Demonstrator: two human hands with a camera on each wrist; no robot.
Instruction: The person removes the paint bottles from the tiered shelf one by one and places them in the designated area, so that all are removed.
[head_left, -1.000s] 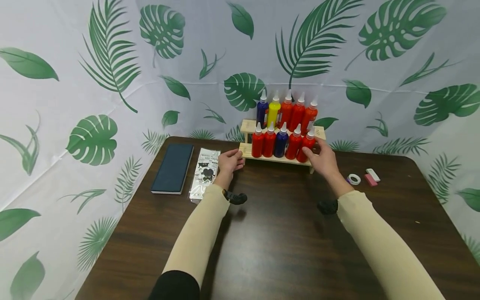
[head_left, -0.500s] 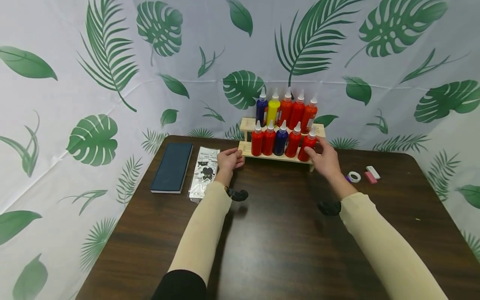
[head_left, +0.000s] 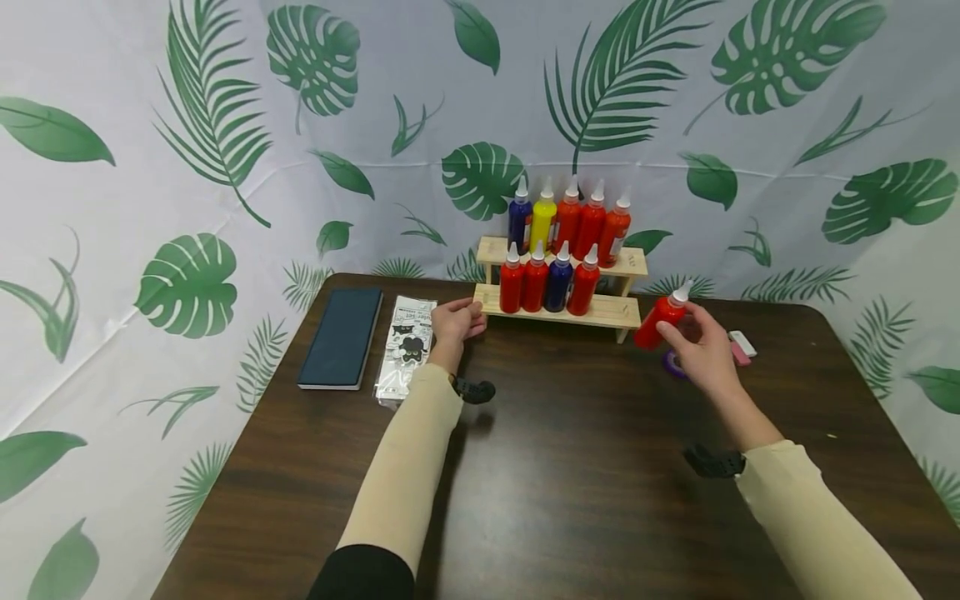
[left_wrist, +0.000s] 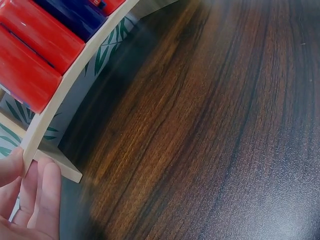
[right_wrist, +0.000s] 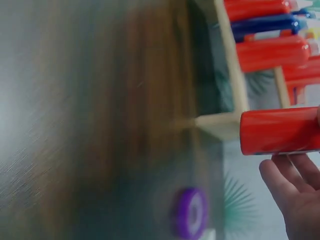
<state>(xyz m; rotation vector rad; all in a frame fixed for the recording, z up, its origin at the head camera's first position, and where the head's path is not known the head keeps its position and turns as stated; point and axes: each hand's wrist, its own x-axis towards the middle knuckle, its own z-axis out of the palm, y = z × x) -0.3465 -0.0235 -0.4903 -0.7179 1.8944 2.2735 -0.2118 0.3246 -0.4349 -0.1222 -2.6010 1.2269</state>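
Note:
In the head view, a two-tier wooden stand [head_left: 618,312] at the back of the table holds squeeze bottles with white pointed caps. Its upper tier bears a blue, a yellow bottle [head_left: 543,223] and several red ones; red bottles and a blue bottle [head_left: 558,285] fill part of the lower tier. My left hand [head_left: 452,323] pinches the lower tier's left end, thumb and fingers on opposite faces of the board [left_wrist: 45,119]. Off the stand's right end, my right hand [head_left: 707,350] grips a red squeeze bottle [head_left: 655,325], tilted and held in the air.
Left of the stand lie a dark blue notebook [head_left: 341,337] and a clear packet [head_left: 405,350] with black cat prints. A purple tape roll [head_left: 672,363], a white block [head_left: 742,342] and a pink block [head_left: 739,355] lie near the right hand. A leaf-printed curtain [head_left: 405,75] hangs behind.
My right hand has taken the rightmost red bottle off the lower tier and moved it right, baring that end of the board. The left hand has stayed at the stand's left end.

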